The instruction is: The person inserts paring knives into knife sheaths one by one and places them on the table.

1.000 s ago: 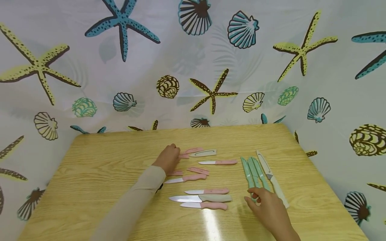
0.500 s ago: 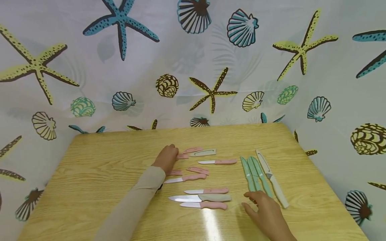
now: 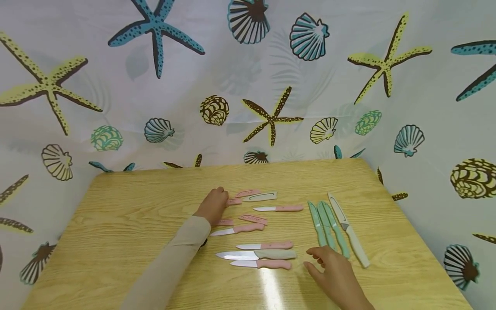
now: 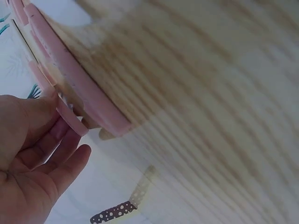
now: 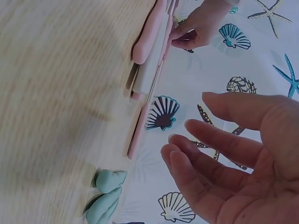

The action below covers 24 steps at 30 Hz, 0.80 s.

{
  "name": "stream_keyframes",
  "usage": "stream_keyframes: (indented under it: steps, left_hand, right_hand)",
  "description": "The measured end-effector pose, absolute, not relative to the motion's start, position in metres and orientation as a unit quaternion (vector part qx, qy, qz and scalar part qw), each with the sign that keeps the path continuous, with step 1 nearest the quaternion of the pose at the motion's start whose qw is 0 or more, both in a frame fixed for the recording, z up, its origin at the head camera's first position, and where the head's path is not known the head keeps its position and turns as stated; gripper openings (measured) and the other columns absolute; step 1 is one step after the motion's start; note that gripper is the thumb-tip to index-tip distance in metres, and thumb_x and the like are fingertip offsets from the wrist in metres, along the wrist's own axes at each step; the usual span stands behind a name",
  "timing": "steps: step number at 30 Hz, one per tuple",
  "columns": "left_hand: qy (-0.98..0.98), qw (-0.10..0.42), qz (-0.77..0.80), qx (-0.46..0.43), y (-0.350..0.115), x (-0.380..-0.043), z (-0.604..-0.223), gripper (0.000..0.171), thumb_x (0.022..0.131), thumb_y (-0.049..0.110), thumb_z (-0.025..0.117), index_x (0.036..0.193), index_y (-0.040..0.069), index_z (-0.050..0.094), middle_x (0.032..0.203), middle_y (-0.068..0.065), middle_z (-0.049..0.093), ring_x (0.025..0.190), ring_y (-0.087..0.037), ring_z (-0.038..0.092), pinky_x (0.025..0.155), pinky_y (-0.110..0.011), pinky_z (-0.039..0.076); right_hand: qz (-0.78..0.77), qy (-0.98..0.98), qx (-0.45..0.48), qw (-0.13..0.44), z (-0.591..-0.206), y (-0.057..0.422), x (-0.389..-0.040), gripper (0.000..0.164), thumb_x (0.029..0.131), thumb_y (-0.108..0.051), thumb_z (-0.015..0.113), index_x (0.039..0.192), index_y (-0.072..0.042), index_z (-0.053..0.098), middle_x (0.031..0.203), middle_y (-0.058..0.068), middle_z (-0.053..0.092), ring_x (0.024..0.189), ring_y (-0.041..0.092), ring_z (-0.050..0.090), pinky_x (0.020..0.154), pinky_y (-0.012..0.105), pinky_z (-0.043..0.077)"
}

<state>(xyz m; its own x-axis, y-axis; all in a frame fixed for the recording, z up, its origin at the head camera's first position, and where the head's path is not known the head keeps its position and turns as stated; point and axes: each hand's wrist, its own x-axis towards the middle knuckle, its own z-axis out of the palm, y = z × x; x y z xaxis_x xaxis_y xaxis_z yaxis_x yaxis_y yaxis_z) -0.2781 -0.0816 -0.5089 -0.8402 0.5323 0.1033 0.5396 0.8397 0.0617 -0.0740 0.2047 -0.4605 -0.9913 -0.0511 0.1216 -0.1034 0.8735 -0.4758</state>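
Note:
My left hand (image 3: 214, 206) is at the table's middle, its fingertips hidden in the head view. In the left wrist view its thumb and fingers pinch a pink knife sheath (image 4: 72, 120); another pink sheath (image 4: 88, 88) lies nearer the camera. To its right are a pink sheath (image 3: 248, 193) and a white sheath (image 3: 260, 196). My right hand (image 3: 334, 271) hovers with loosely bent fingers, holding nothing. It is just in front of three green knives (image 3: 328, 230) and right of a bare cream-handled knife (image 3: 275, 255) lying between two pink-handled knives (image 3: 277, 246).
A white sheathed knife (image 3: 355, 241) lies at the far right of the group. More pink-handled knives (image 3: 289, 208) and pink sheaths (image 3: 253, 220) lie mid-table. A patterned cloth (image 3: 174, 86) hangs behind the wooden table (image 3: 128, 206).
My right hand has drifted left, away from the green knives, uncovering more of their handles. The left hand has stayed almost in place at the pink sheath.

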Motion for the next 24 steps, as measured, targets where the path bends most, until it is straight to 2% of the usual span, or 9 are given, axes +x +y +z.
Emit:
stream_keyframes:
  steps: [5, 12, 18, 24]
  left_hand:
    - [-0.95, 0.065, -0.048, -0.301, -0.089, -0.268, -0.499, 0.021, 0.089, 0.013, 0.063, 0.1, -0.004, 0.059, 0.088, -0.013, 0.059, 0.082, -0.024, 0.058, 0.074, -0.031, 0.05]
    - [-0.94, 0.101, -0.129, -0.3, -0.1, -0.255, -0.48, 0.019, 0.095, 0.016, 0.054, 0.105, 0.0, 0.058, 0.093, -0.008, 0.056, 0.085, -0.021, 0.053, 0.074, -0.03, 0.048]
    - [-0.906, 0.157, -0.195, -0.341, -0.105, -0.235, -0.462, 0.017, 0.093, 0.014, 0.057, 0.103, 0.001, 0.059, 0.093, -0.006, 0.056, 0.083, -0.017, 0.05, 0.071, -0.027, 0.046]
    - [-0.891, 0.164, -0.222, -0.361, -0.106, -0.211, -0.447, 0.018, 0.093, 0.016, 0.058, 0.105, 0.003, 0.06, 0.097, -0.003, 0.056, 0.085, -0.012, 0.05, 0.072, -0.022, 0.046]
  right_hand:
    - [0.25, -0.965, 0.05, 0.055, -0.464, 0.2, -0.076, 0.022, 0.076, -0.015, 0.075, 0.096, -0.007, 0.069, 0.087, 0.002, 0.063, 0.075, 0.013, 0.057, 0.063, 0.026, 0.05]
    - [0.254, -0.962, 0.085, 0.051, -0.464, 0.19, -0.079, 0.022, 0.075, -0.014, 0.075, 0.095, -0.007, 0.068, 0.087, 0.001, 0.063, 0.076, 0.014, 0.057, 0.064, 0.026, 0.05]
    - [0.251, -0.959, 0.125, 0.04, -0.461, 0.177, -0.086, 0.023, 0.073, -0.013, 0.076, 0.093, -0.005, 0.068, 0.086, 0.002, 0.062, 0.077, 0.016, 0.058, 0.064, 0.029, 0.051]
    - [0.225, -0.962, 0.153, 0.032, -0.467, 0.164, -0.09, 0.022, 0.074, -0.014, 0.076, 0.091, -0.003, 0.068, 0.084, 0.003, 0.061, 0.073, 0.014, 0.057, 0.062, 0.027, 0.05]
